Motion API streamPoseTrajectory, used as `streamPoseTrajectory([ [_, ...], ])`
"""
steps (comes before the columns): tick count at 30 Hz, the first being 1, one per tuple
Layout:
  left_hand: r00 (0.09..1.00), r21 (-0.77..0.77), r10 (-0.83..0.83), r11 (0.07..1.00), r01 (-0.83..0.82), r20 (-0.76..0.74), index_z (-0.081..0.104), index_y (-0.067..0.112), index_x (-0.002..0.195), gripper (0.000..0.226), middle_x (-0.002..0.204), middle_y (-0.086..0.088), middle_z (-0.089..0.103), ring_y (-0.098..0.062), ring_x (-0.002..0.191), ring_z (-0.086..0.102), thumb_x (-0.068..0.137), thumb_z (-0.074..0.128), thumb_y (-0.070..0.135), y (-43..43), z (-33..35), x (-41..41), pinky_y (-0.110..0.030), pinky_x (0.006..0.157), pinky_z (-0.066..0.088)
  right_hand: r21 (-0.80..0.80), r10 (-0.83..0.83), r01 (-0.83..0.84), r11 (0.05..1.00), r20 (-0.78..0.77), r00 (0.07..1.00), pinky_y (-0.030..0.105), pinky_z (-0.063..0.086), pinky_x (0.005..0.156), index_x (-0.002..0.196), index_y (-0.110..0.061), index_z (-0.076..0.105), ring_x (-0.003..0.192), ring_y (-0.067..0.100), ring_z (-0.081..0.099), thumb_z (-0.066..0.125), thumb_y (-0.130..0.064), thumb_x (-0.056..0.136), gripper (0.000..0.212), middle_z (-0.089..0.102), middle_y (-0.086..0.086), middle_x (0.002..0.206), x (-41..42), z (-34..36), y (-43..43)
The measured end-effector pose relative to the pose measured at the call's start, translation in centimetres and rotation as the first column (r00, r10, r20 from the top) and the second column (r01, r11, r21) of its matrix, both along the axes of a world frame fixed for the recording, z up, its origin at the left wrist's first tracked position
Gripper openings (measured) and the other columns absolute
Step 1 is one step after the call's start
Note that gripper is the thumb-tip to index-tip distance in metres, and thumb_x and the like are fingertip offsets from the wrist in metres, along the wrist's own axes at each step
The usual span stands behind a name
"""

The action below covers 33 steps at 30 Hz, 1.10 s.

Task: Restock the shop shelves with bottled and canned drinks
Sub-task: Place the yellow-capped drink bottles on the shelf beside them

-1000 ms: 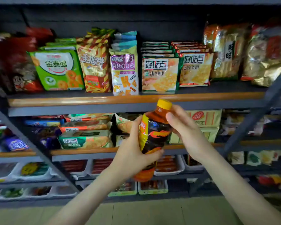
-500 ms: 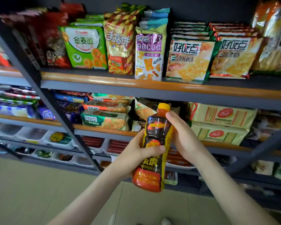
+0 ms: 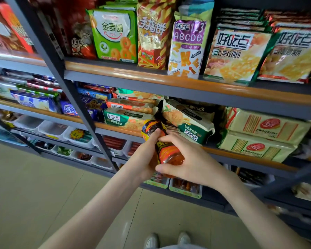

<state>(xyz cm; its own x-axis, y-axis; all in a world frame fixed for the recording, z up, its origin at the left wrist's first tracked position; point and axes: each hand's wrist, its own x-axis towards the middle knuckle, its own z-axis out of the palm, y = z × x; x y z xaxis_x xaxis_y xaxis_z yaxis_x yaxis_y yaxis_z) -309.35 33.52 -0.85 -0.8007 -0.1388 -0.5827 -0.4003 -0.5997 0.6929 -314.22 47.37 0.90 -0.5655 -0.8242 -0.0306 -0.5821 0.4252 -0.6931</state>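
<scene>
Grey metal shelving fills the head view, its shelves edged in orange, above a beige tiled floor (image 3: 43, 194) where the toes of the person's pale shoes (image 3: 151, 239) show at the bottom.

On the top shelf (image 3: 133, 71) snack bags stand upright side by side: a green ring-snack bag (image 3: 115, 35), a red-and-yellow striped bag (image 3: 154, 33), a purple "ABCDE" biscuit bag (image 3: 187, 47) and rows of cracker packs (image 3: 237, 53).

The middle shelf (image 3: 118, 128) carries flat biscuit packs laid in stacks, a green-and-white bag (image 3: 187, 121) leaning among them, and two cream cracker packs (image 3: 266, 124) lying one on the other.

Lower down, white plastic trays (image 3: 52, 128) sit in a row. One holds red sausage sticks (image 3: 113, 142), and another holds a yellow starburst tag (image 3: 77, 134). The contents of the rest are too blurred to name.

The drink bottle (image 3: 171, 155), orange liquid under a dark, yellow-edged label, is in the air in front of the middle shelf's rim. It is tilted, with its top away and to the left, and its cap cannot be made out.

The left hand (image 3: 144, 159) grips the bottle, fingers curled over its upper part. The right hand (image 3: 190, 159) wraps the lower part, thumb beneath the base and fingers over the label.
</scene>
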Motion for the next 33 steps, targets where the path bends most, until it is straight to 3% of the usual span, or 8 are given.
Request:
streamPoseTrajectory([
  [3, 1.0, -0.054, 0.028, 0.998, -0.028, 0.008, 0.056, 0.016, 0.122, 0.045, 0.101, -0.014, 0.073, -0.026, 0.083, 0.073, 0.093, 0.054, 0.05, -0.4, -0.4, -0.4, -0.034, 0.061, 0.059, 0.027, -0.052, 0.053, 0.998, -0.023, 0.998, 0.027, 0.048, 0.092, 0.138, -0.042, 0.03, 0.113, 0.005, 0.051, 0.075, -0.05, 0.076, 0.077, 0.043, -0.02, 0.132, 0.4, 0.2, -0.9],
  [6, 1.0, -0.188, -0.006, 0.982, 0.009, 0.014, 0.042, 0.019, 0.129, 0.056, 0.114, -0.013, 0.066, -0.028, 0.094, 0.07, 0.087, 0.061, 0.051, -1.4, -1.0, -0.7, -0.042, 0.068, 0.06, -0.128, -0.112, 0.15, 0.98, 0.263, 0.958, 0.023, 0.05, 0.093, 0.142, -0.046, 0.035, 0.111, -0.002, 0.057, 0.074, -0.036, 0.08, 0.074, 0.049, -0.022, 0.134, 0.0, -0.2, -1.1],
  [11, 0.998, -0.397, -0.053, 0.917, 0.039, -0.024, 0.036, 0.009, 0.121, 0.047, 0.063, -0.007, 0.063, -0.019, 0.049, 0.054, 0.091, 0.062, 0.035, -3.6, -0.7, 0.3, -0.029, 0.047, 0.051, -0.308, 0.083, 0.591, 0.746, 0.923, 0.377, 0.05, 0.058, 0.08, 0.13, -0.023, 0.059, 0.099, 0.038, 0.068, 0.061, -0.03, 0.074, 0.056, 0.067, 0.008, 0.121, -2.2, -0.6, -0.2],
  [16, 0.971, -0.286, -0.212, 0.942, 0.174, -0.108, 0.057, 0.011, 0.125, 0.067, 0.103, -0.01, 0.072, -0.025, 0.099, 0.067, 0.073, 0.071, 0.052, -4.0, -0.8, 0.4, -0.037, 0.093, 0.051, -0.392, 0.327, 0.559, 0.731, 0.92, 0.217, 0.051, 0.057, 0.074, 0.126, -0.015, 0.063, 0.096, 0.05, 0.065, 0.083, -0.037, 0.057, 0.076, 0.06, 0.024, 0.128, -2.3, -1.6, -0.3],
  [20, 0.937, -0.165, -0.106, 0.985, 0.053, -0.332, 0.05, 0.004, 0.131, 0.066, 0.097, -0.009, 0.069, -0.025, 0.091, 0.065, 0.077, 0.068, 0.038, -3.3, -0.7, -0.2, -0.047, 0.099, 0.046, -0.417, 0.308, 0.503, 0.757, 0.907, 0.288, 0.055, 0.053, 0.085, 0.129, -0.018, 0.061, 0.103, 0.044, 0.064, 0.074, -0.037, 0.069, 0.064, 0.059, 0.018, 0.132, -2.8, -1.0, 0.0],
  [23, 0.941, -0.221, -0.033, 0.974, -0.046, -0.338, 0.049, 0.009, 0.125, 0.055, 0.11, -0.012, 0.068, -0.026, 0.089, 0.069, 0.077, 0.073, 0.027, -3.0, 0.7, -0.8, -0.042, 0.076, 0.058, -0.323, 0.039, 0.45, 0.832, 0.844, 0.535, 0.04, 0.055, 0.081, 0.122, -0.024, 0.064, 0.103, 0.024, 0.066, 0.056, -0.029, 0.087, 0.036, 0.068, 0.004, 0.121, -3.0, 0.5, -0.1],
  [27, 0.96, -0.488, -0.039, 0.866, -0.107, -0.279, 0.046, 0.016, 0.101, 0.042, 0.1, -0.008, 0.066, -0.016, 0.074, 0.071, 0.076, 0.079, 0.02, -2.8, 3.4, -1.8, -0.03, 0.057, 0.057, -0.126, -0.239, 0.289, 0.949, 0.309, 0.921, 0.022, 0.043, 0.088, 0.11, -0.044, 0.06, 0.099, 0.0, 0.059, 0.064, -0.042, 0.087, 0.023, 0.062, -0.019, 0.11, -2.5, 2.8, -0.7],
  [33, 0.942, -0.874, -0.244, 0.477, -0.089, -0.229, 0.044, 0.029, 0.091, 0.067, 0.096, -0.001, 0.066, -0.017, 0.087, 0.067, 0.047, 0.08, 0.065, -3.6, 10.5, -3.9, -0.044, 0.076, 0.058, -0.208, -0.329, 0.36, 0.909, 0.171, 0.929, 0.036, 0.054, 0.089, 0.106, -0.033, 0.056, 0.097, 0.008, 0.065, 0.079, -0.054, 0.059, 0.056, 0.068, -0.011, 0.106, -4.0, 7.0, -1.5],
])
